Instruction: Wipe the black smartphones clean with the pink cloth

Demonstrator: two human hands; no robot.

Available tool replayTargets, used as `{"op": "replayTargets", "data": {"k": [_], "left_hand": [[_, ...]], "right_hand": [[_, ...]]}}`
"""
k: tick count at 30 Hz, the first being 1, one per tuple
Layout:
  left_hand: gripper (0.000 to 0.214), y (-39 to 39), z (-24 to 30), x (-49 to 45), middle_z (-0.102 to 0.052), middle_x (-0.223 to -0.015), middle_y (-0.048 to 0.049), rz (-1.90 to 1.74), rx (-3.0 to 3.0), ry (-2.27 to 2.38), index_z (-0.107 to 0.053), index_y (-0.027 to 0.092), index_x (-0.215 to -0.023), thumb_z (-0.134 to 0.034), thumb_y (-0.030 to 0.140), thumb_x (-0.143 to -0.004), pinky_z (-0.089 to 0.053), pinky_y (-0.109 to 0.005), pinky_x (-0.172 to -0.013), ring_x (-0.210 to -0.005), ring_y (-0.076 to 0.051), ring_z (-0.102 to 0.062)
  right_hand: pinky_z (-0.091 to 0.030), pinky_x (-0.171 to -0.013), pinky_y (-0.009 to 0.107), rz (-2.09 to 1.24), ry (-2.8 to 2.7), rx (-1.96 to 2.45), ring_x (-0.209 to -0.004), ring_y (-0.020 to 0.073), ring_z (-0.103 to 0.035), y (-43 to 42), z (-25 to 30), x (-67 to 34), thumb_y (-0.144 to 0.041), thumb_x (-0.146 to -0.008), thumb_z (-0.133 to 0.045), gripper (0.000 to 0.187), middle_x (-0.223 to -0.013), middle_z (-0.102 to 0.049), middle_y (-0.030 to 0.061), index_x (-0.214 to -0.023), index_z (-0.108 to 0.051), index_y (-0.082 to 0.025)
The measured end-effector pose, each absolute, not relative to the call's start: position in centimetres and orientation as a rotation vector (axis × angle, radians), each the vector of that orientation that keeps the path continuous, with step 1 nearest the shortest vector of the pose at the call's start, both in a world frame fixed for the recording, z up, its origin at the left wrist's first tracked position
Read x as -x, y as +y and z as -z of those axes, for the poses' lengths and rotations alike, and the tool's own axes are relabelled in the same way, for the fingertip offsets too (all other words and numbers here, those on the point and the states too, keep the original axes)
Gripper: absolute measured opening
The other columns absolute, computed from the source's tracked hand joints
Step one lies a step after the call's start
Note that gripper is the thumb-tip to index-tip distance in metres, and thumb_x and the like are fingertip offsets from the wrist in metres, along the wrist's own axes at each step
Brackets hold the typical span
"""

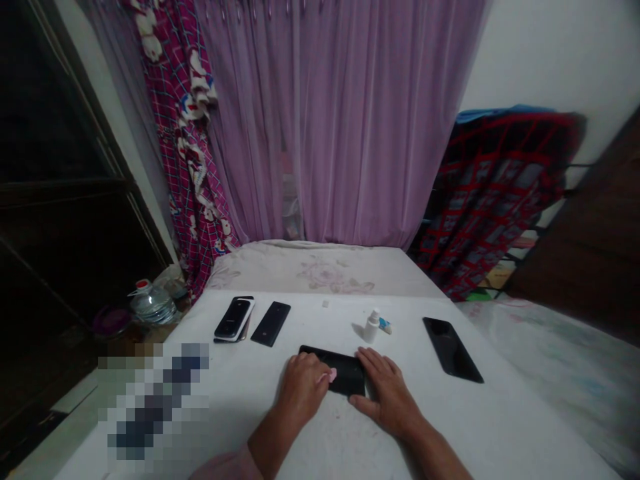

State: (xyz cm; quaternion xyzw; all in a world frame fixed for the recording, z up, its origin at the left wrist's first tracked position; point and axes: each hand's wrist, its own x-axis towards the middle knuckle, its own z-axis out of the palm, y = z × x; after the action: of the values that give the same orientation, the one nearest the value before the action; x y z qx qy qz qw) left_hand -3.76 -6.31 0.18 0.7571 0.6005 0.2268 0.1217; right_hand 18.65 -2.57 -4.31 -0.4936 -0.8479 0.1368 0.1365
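A black phone (349, 375) lies flat on the white cloth in front of me, its long side running left to right. My left hand (304, 383) is closed around a small piece of pink cloth (331, 375) and presses it against the phone's surface. At the phone's right end, my right hand (385, 390) grips it, fingers along the far edge and thumb at the near edge. A small white spray bottle (371, 325) stands just beyond my right hand, with a small blue-and-white item (385, 325) beside it.
Left of centre lie a dark phone (271, 324) and a stack of phones (234, 320). A larger black device (453, 350) is at the right. A small white square piece (325, 304) lies farther back. A water jug (151, 303) stands off the left edge; purple curtains (370, 133) hang behind.
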Motion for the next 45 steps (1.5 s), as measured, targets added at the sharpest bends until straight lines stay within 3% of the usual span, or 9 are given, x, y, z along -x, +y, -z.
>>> {"op": "replayTargets", "data": {"k": [6, 14, 25, 32, 39, 45], "left_hand": [[0.016, -6.3, 1.6, 3.8, -0.065, -0.080, -0.0013, -0.864, -2.219, 1.747, -0.071, 0.025, -0.078, -0.060, 0.015, -0.084, -0.040, -0.032, -0.078, -0.084, -0.019, -0.057], [0.012, -6.1, 2.7, 3.8, -0.066, -0.081, -0.0009, -0.962, -2.215, 1.728, -0.070, 0.025, -0.078, -0.063, 0.016, -0.082, -0.038, -0.033, -0.076, -0.083, -0.018, -0.056], [0.010, -6.1, 3.0, 3.8, -0.066, -0.081, -0.0004, -0.962, -2.214, 1.710, -0.073, 0.027, -0.078, -0.065, 0.025, -0.085, -0.037, -0.032, -0.074, -0.082, -0.017, -0.057], [0.011, -6.3, 2.8, 3.6, -0.069, -0.083, -0.0011, -0.913, -2.279, 1.722, -0.074, 0.027, -0.086, -0.064, 0.031, -0.087, -0.038, -0.033, -0.074, -0.085, -0.017, -0.059], [0.016, -6.2, 2.8, 3.8, -0.068, -0.082, -0.0014, -0.910, -2.291, 1.714, -0.073, 0.025, -0.083, -0.061, 0.032, -0.090, -0.038, -0.033, -0.075, -0.083, -0.017, -0.058], [0.020, -6.5, 2.1, 4.4, -0.067, -0.088, -0.0027, -0.901, -2.272, 1.742, -0.073, 0.025, -0.093, -0.053, 0.027, -0.095, -0.039, -0.033, -0.081, -0.089, -0.018, -0.057]], "right_hand": [[-0.027, -0.112, 0.059, -0.327, -2.446, 1.309, -0.139, 0.0359, -0.036, -1.9, 5.5, -19.3, -0.069, -0.080, -0.057, 0.080, -0.149, -0.042, 0.0162, -0.143, -0.046, -0.021], [-0.036, -0.108, 0.055, -0.179, -2.415, 1.249, -0.135, 0.0351, -0.043, -1.6, 7.3, -19.7, -0.064, -0.080, -0.059, 0.072, -0.145, -0.048, 0.0149, -0.138, -0.052, -0.021], [-0.041, -0.104, 0.054, -0.079, -2.382, 1.164, -0.130, 0.0345, -0.049, -1.7, 8.0, -20.5, -0.057, -0.082, -0.058, 0.066, -0.142, -0.052, 0.0129, -0.137, -0.049, -0.022], [-0.040, -0.103, 0.057, -0.119, -2.360, 1.161, -0.127, 0.0368, -0.050, -1.7, 8.2, -20.7, -0.057, -0.080, -0.057, 0.068, -0.141, -0.052, 0.0119, -0.140, -0.043, -0.026], [-0.039, -0.102, 0.055, -0.084, -2.385, 1.165, -0.128, 0.0350, -0.049, -1.7, 8.0, -20.4, -0.057, -0.082, -0.055, 0.071, -0.142, -0.051, 0.0140, -0.142, -0.039, -0.022], [-0.033, -0.107, 0.054, -0.166, -2.399, 1.290, -0.133, 0.0345, -0.044, -2.1, 6.5, -19.0, -0.059, -0.078, -0.059, 0.070, -0.145, -0.048, 0.0141, -0.136, -0.048, -0.021]]}}
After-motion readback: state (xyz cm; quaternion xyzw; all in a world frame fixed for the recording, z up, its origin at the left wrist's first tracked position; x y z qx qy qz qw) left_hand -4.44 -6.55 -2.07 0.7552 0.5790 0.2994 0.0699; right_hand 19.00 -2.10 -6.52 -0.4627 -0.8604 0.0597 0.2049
